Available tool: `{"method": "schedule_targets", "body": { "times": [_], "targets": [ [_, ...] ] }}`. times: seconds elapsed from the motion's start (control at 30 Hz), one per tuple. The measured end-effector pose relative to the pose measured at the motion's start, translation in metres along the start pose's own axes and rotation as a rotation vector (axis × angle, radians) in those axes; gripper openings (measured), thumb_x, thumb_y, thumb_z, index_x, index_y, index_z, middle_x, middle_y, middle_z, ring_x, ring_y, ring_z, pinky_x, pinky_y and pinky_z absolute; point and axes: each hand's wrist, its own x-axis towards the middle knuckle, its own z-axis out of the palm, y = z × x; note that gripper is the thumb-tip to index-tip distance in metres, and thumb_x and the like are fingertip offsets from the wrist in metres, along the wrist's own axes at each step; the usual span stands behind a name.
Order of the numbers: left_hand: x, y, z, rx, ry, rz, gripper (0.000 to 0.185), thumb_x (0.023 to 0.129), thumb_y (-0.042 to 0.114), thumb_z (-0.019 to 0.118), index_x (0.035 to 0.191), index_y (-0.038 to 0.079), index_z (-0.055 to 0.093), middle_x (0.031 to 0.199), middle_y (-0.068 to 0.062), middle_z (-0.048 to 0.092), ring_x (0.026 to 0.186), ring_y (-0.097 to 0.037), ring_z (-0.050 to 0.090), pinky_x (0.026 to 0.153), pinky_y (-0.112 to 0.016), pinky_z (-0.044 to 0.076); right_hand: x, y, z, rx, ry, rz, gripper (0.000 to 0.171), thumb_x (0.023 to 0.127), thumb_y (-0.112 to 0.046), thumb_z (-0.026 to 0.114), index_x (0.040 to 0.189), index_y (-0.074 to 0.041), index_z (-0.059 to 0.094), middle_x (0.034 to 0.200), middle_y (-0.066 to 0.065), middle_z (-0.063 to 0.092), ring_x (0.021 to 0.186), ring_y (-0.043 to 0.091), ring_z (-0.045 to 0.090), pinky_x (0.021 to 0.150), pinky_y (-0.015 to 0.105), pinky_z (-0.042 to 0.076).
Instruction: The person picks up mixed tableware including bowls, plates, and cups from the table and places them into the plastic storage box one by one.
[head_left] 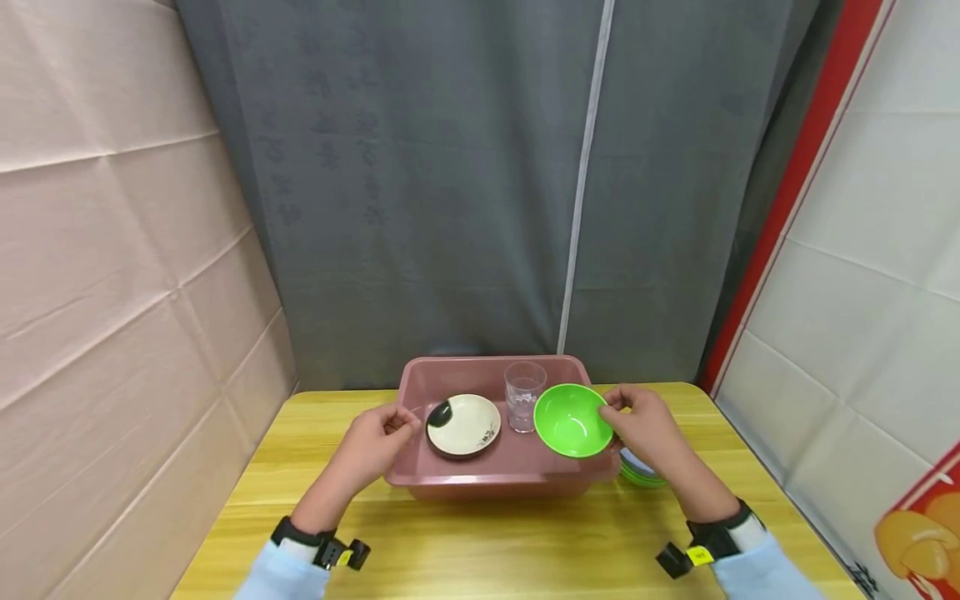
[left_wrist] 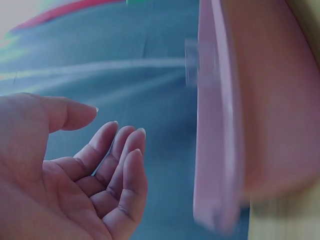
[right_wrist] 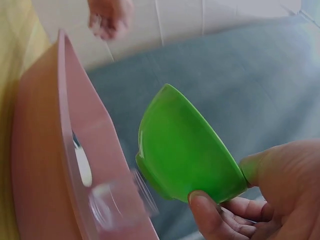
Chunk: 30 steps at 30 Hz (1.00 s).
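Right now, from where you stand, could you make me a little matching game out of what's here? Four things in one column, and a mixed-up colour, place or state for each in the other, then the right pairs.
Things:
1. glass
2. right hand
3. tub
4. dish

Colours, places, states:
A. pink, on the table
B. pale, with a dark patch
C. see-through, inside the tub
D. gripping a green bowl

Right pairs: 1-C, 2-D, 3-A, 4-B
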Motion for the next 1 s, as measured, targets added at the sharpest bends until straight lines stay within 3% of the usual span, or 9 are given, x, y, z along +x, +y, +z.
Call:
{"method": "schedule_targets", "body": {
  "times": [0.17,0.4,0.57,0.7,1.0],
  "targets": [
    [0.01,0.025,0.029,-0.032,-0.061,0.124,0.006,0.106,0.019,0.077,0.102,0.015,0.076,0.089,0.002,0.07,0.083,-0.016,0.065,0.073,-0.032,0.055,0.002,-0.013,0.025,0.013,-0.002,-0.025,0.008,0.102,-0.009,0.071,0.104,-0.001,0.072,0.089,0.008,0.065,0.071,0.022,0.061,0.061,0.03,0.055],
    [0.018,0.047,0.058,0.054,-0.065,0.231,0.005,0.106,0.024,0.073,0.102,0.021,0.075,0.093,0.009,0.071,0.084,-0.013,0.066,0.075,-0.032,0.057,0.002,-0.023,0.053,0.126,-0.055,-0.04,0.008,0.101,-0.005,0.069,0.106,0.002,0.071,0.088,0.011,0.067,0.061,0.024,0.07,0.058,0.038,0.063],
    [0.021,0.053,0.069,0.035,-0.112,0.222,0.016,0.106,0.031,0.074,0.117,0.019,0.073,0.102,0.009,0.073,0.088,-0.012,0.068,0.076,-0.032,0.06,0.002,-0.027,0.067,0.163,-0.055,-0.045,0.008,0.101,-0.004,0.069,0.106,0.001,0.07,0.089,0.012,0.067,0.06,0.024,0.069,0.056,0.035,0.062],
    [0.021,0.053,0.073,-0.01,-0.126,0.174,0.022,0.104,0.026,0.076,0.123,0.015,0.071,0.104,0.004,0.071,0.087,-0.015,0.069,0.071,-0.032,0.061,0.003,-0.025,0.074,0.208,-0.06,-0.036,0.008,0.101,-0.002,0.068,0.108,0.003,0.068,0.089,0.013,0.066,0.06,0.025,0.069,0.055,0.035,0.062],
    [0.023,0.051,0.074,0.0,-0.073,0.144,0.018,0.1,0.016,0.073,0.118,0.013,0.073,0.102,0.002,0.072,0.09,-0.016,0.068,0.074,-0.031,0.06,0.006,-0.023,0.083,0.2,-0.044,-0.019,0.01,0.102,-0.006,0.072,0.109,0.001,0.07,0.089,0.013,0.067,0.06,0.026,0.071,0.057,0.037,0.064]
  ]
}}
